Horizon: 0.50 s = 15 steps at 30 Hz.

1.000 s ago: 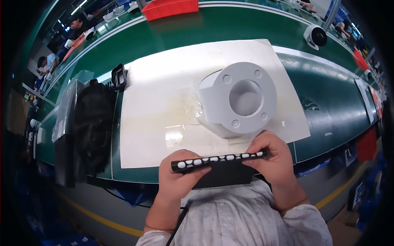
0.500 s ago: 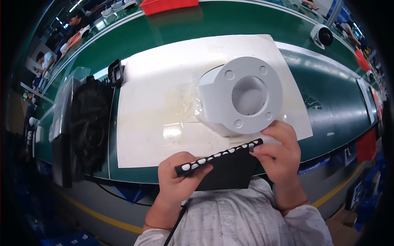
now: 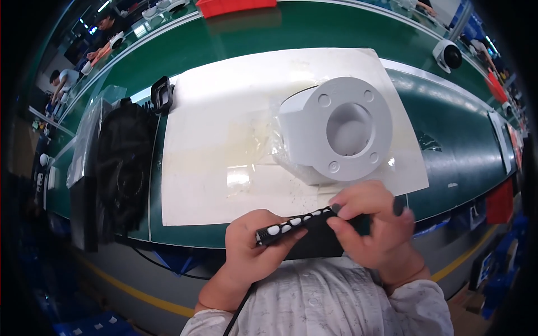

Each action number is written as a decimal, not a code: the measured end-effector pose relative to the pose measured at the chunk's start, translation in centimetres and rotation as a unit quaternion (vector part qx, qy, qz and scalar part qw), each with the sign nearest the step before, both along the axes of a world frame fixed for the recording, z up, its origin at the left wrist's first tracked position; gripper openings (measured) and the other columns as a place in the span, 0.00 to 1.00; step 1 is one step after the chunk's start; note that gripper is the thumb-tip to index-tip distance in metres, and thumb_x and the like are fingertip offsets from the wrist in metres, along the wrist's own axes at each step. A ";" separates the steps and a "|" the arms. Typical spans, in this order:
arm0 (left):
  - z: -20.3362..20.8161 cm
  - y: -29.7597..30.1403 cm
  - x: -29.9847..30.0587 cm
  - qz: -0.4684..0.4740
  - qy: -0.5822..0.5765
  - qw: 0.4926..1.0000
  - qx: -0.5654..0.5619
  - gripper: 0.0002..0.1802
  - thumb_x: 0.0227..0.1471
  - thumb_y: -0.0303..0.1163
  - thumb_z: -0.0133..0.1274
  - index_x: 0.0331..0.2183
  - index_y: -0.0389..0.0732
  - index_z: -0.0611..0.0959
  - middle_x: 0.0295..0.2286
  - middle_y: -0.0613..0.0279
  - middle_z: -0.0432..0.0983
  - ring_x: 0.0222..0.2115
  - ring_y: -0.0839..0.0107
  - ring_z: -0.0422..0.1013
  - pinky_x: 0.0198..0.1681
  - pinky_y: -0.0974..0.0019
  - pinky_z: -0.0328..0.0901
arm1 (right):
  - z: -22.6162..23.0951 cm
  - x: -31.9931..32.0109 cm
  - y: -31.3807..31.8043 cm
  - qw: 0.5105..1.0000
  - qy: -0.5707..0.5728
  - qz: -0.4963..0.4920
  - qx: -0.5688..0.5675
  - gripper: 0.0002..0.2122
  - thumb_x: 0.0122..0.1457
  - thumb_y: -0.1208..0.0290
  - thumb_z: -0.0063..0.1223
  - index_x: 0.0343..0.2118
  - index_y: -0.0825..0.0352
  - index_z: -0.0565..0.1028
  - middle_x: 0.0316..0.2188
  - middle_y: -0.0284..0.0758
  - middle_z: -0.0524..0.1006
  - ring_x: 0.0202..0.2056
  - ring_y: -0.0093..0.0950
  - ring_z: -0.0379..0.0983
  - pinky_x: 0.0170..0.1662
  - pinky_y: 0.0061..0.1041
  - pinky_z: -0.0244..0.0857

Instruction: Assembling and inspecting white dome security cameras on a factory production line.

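Note:
My left hand point(image 3: 252, 246) is closed on a black sheet point(image 3: 316, 241), with the thumb in front. Along the sheet's bent upper edge runs a row of white oval spots. At the right end of that edge, my right hand point(image 3: 375, 224) pinches a small black pad point(image 3: 335, 208) between thumb and forefinger. Another dark oval piece point(image 3: 398, 207) shows against a finger of that hand, slightly blurred. Beyond both hands, a white round housing point(image 3: 378, 129) with a wide central opening rests on thin clear plastic on a white board point(image 3: 207, 140). Neither hand touches it.
To the left lie a black bag point(image 3: 123, 162) and a black frame-like part point(image 3: 162, 95). A red bin point(image 3: 235, 5) stands at the far side of the green worktop point(image 3: 314, 25). A white-and-black device point(image 3: 448, 55) sits at the far right. Several people work farther off.
My right hand has turned and moved slightly left and down along the sheet's edge. A dark oval piece now shows at its fingers. The sheet's edge has tilted and shifted down.

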<state>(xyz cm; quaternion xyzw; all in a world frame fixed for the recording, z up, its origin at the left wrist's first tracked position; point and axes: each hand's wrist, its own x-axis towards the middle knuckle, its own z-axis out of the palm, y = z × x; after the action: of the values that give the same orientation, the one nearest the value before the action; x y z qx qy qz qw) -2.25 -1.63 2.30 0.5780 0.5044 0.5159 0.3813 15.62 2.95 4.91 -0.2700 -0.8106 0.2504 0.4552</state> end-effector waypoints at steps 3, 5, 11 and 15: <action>0.2 0.1 0.1 -0.006 0.019 1.000 0.023 0.07 0.33 0.22 0.60 0.18 0.36 0.76 0.13 0.63 0.68 0.13 0.77 0.62 0.17 0.75 0.56 | -0.7 -0.1 0.1 0.994 0.049 0.082 0.044 0.17 0.37 0.85 0.51 0.33 0.65 0.66 0.25 0.34 0.69 0.23 0.32 0.67 0.22 0.27 0.57; 0.6 0.2 0.1 0.006 0.032 0.999 -0.027 0.08 0.33 0.23 0.60 0.18 0.36 0.76 0.12 0.63 0.68 0.13 0.76 0.63 0.17 0.75 0.57 | -0.2 0.4 0.0 0.989 0.076 0.127 0.025 0.17 0.38 0.85 0.51 0.34 0.65 0.66 0.23 0.35 0.69 0.22 0.32 0.66 0.22 0.27 0.58; 0.3 2.0 0.7 -0.012 0.050 0.985 0.168 0.14 0.29 0.19 0.60 0.25 0.37 0.75 0.39 0.51 0.64 0.27 0.69 0.67 0.28 0.72 0.64 | 4.1 0.9 4.8 0.977 0.178 -0.018 0.116 0.26 0.46 0.87 0.45 0.49 0.61 0.55 0.33 0.35 0.62 0.30 0.20 0.61 0.33 0.14 0.59; -0.1 3.1 1.9 -0.033 0.021 0.983 0.178 0.11 0.31 0.20 0.59 0.24 0.36 0.75 0.50 0.43 0.54 0.33 0.64 0.69 0.32 0.68 0.66 | 5.9 0.5 7.0 0.997 0.027 -0.069 0.008 0.34 0.46 0.88 0.43 0.56 0.63 0.43 0.36 0.37 0.63 0.32 0.20 0.62 0.37 0.17 0.59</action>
<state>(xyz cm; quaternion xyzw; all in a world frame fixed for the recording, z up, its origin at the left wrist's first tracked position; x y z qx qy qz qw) -0.33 1.48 2.18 0.6636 0.3926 0.5725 0.2789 16.15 10.00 10.79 -0.3151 -0.7794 0.2190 0.4953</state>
